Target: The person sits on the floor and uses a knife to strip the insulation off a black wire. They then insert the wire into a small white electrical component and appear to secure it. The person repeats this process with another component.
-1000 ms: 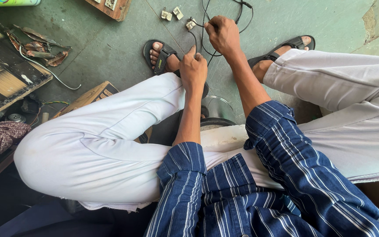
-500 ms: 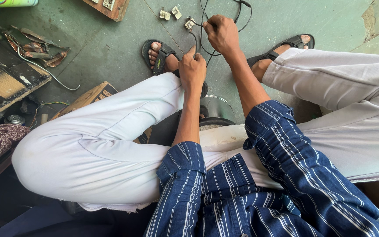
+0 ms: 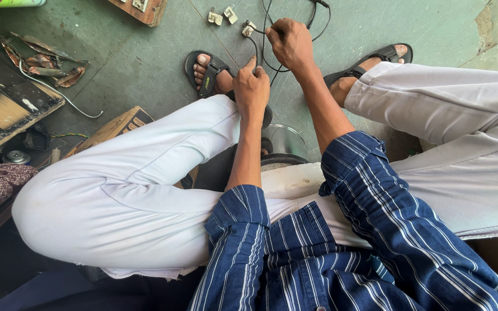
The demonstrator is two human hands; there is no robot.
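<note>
My right hand (image 3: 290,41) is closed around a thin black wire (image 3: 265,45) near a small whitish connector piece (image 3: 249,27) on the green floor. The wire loops away toward the top edge. My left hand (image 3: 251,87) sits lower, between my knees, pinching the same black wire with its index finger raised. Both forearms come out of rolled blue striped sleeves (image 3: 353,173). I sit with white trousers (image 3: 145,173) spread wide and black sandals (image 3: 208,72) on both feet.
Two more small whitish parts (image 3: 221,15) lie on the floor by a wooden board (image 3: 139,8). At left are a dark open tray (image 3: 1,109), scrap metal bits (image 3: 44,60), a grey cable (image 3: 64,98) and a cardboard box (image 3: 113,128). A round dark object (image 3: 283,155) sits under my legs.
Both hands have stayed at the wire with only slight shifts; my left hand's index finger now points up a little more.
</note>
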